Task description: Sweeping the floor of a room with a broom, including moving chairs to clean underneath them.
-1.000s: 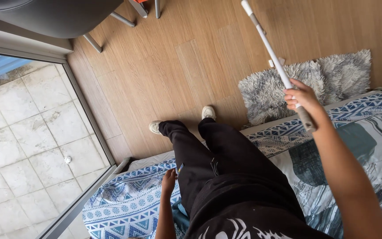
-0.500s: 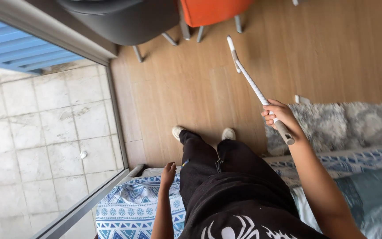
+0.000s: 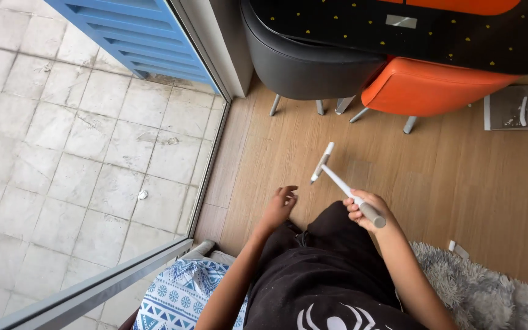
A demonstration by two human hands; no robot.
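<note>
My right hand (image 3: 363,210) grips the grey end of a white pole (image 3: 340,181), which points away from me and ends in a short crosspiece (image 3: 321,162) above the wooden floor. My left hand (image 3: 279,205) hovers empty with its fingers spread, just left of the pole and above my black trousers (image 3: 313,269). The hand does not touch the pole.
A black chair (image 3: 304,67) and an orange chair (image 3: 426,88) stand ahead under a dark table (image 3: 398,30). A glass sliding door frame (image 3: 206,165) borders a tiled balcony on the left. A grey shaggy rug (image 3: 490,293) lies right, a blue patterned bedsheet (image 3: 178,299) below.
The view has swung up and forward. My left hand left the bedsheet and rose towards the pole. My right hand drew the pole in nearer to my body's centre.
</note>
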